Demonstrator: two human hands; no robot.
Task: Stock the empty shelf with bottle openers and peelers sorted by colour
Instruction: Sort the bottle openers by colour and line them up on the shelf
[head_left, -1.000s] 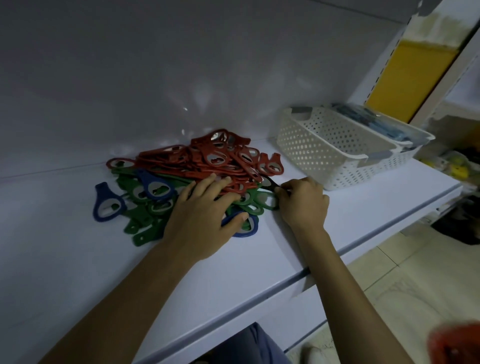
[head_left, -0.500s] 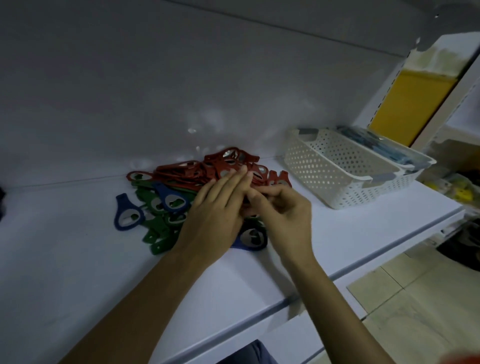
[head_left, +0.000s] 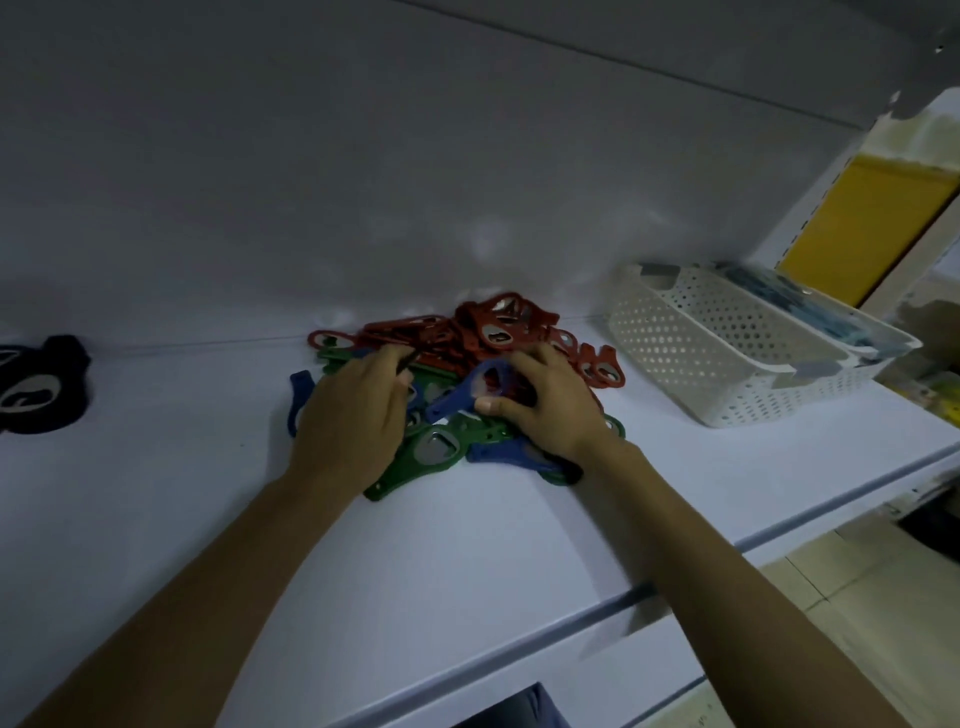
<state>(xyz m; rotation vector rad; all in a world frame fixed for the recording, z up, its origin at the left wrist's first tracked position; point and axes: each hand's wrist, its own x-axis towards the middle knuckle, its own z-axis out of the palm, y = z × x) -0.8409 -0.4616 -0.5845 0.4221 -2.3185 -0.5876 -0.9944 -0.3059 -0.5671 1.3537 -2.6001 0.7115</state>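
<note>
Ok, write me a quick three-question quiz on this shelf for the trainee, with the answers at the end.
1. Multiple choice: what colour is the bottle opener that the right hand pinches? A red, B blue, C green.
2. True or false: the white basket stands to the left of the mixed pile.
3. Fill in: the lone openers at the shelf's far left are ____.
Key: 1 B. 2 False, it stands to the right. 3 Black.
</note>
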